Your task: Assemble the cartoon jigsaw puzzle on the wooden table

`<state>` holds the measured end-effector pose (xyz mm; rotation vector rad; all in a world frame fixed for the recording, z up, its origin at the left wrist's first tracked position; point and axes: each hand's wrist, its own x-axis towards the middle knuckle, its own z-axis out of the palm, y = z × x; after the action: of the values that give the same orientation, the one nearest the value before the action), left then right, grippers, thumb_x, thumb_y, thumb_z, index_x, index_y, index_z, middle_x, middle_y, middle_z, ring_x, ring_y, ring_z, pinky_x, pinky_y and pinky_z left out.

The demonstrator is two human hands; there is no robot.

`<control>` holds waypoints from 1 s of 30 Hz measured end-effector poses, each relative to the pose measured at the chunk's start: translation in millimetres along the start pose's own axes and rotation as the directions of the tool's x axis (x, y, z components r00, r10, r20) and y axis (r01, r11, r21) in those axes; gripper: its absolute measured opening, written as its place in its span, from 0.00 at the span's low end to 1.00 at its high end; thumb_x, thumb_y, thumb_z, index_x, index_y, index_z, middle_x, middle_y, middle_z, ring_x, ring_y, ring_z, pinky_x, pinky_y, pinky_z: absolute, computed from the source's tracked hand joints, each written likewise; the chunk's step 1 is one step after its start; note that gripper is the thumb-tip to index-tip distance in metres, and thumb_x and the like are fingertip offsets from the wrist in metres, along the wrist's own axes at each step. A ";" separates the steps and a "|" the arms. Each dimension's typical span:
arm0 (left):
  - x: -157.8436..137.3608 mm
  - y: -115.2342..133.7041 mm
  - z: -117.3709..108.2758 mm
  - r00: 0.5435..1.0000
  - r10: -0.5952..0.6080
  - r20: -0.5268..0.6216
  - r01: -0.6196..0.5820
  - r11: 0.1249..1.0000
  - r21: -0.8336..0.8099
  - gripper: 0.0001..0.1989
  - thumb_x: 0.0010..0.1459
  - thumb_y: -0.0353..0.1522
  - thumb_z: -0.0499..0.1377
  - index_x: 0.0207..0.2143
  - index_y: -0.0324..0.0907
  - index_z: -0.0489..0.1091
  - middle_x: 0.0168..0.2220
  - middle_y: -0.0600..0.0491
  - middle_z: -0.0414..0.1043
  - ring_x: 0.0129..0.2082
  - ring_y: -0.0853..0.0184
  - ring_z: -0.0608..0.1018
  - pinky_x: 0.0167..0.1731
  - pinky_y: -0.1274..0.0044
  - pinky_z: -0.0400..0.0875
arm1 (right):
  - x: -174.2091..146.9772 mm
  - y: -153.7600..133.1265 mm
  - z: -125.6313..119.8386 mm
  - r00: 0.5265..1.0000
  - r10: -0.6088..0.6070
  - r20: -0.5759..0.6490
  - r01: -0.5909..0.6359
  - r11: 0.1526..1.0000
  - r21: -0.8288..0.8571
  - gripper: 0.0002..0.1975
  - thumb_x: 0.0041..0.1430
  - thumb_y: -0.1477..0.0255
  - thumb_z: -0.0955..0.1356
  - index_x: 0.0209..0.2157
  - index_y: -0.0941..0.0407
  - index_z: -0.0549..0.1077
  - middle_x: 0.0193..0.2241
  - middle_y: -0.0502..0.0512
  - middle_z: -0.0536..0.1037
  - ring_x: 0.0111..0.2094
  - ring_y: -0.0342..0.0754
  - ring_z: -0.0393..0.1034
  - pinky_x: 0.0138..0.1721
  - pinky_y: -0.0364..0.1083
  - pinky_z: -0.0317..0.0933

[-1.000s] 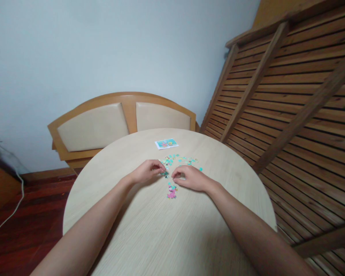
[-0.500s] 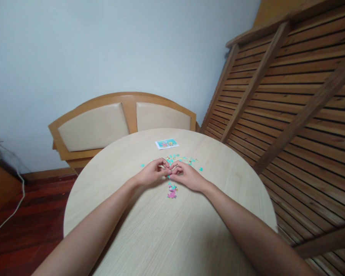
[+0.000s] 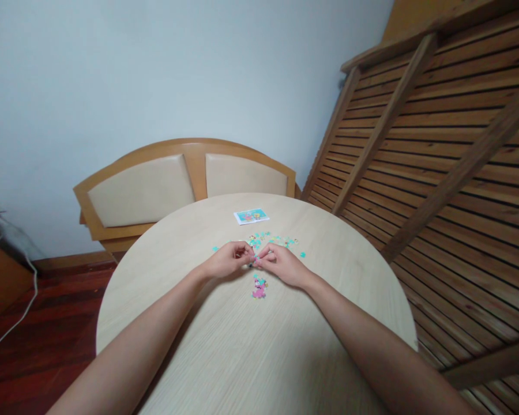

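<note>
My left hand and my right hand meet above the middle of the round table, fingertips pinched together. Between them are small pink and teal jigsaw puzzle pieces, partly covered by the fingers. Just below the hands lies a joined cluster of pink and teal puzzle pieces. Behind the fingers, loose puzzle pieces, mostly teal with some yellow, are scattered. One teal piece lies apart, to the right of my right hand.
A picture card showing cartoon figures on teal lies toward the far side of the wooden table. Beyond the table stands a padded headboard against the wall. A slatted wooden frame leans at the right.
Both hands stay in nearly the same place. The right fingers have straightened somewhat, and more of the pink and teal pieces shows between the fingertips.
</note>
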<state>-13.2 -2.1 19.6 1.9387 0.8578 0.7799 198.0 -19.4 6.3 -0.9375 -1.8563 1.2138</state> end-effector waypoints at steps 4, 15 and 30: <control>-2.0 -2.3 -3.0 0.999 0.012 0.039 -0.014 0.999 0.052 0.13 0.57 0.39 0.62 0.33 0.36 0.73 0.28 0.53 0.73 0.27 0.72 0.70 0.30 0.79 0.64 | -2.8 -0.5 -3.0 0.997 -0.042 0.070 0.050 0.992 -0.119 0.11 0.61 0.63 0.69 0.38 0.57 0.70 0.36 0.57 0.82 0.39 0.49 0.77 0.41 0.48 0.68; -5.6 -7.0 -5.8 0.972 -0.082 0.219 0.056 0.991 0.125 0.10 0.52 0.36 0.63 0.28 0.36 0.73 0.24 0.55 0.70 0.24 0.73 0.68 0.27 0.81 0.62 | -7.6 -6.6 -13.3 0.942 -0.153 0.297 0.281 0.844 -0.457 0.15 0.51 0.66 0.75 0.41 0.56 0.77 0.39 0.54 0.80 0.41 0.49 0.73 0.45 0.46 0.64; -7.2 4.4 -7.2 0.950 -0.171 0.262 0.031 0.885 0.464 0.06 0.52 0.31 0.57 0.27 0.37 0.71 0.20 0.59 0.64 0.22 0.73 0.63 0.23 0.81 0.54 | -7.5 -6.6 -14.2 0.923 -0.226 0.312 0.360 0.793 -0.491 0.12 0.51 0.65 0.75 0.35 0.55 0.76 0.37 0.54 0.78 0.41 0.49 0.70 0.46 0.47 0.62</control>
<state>-21.7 -6.3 25.3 2.3214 1.0093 0.2154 212.5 -21.9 15.4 -0.7563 -2.5075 0.6273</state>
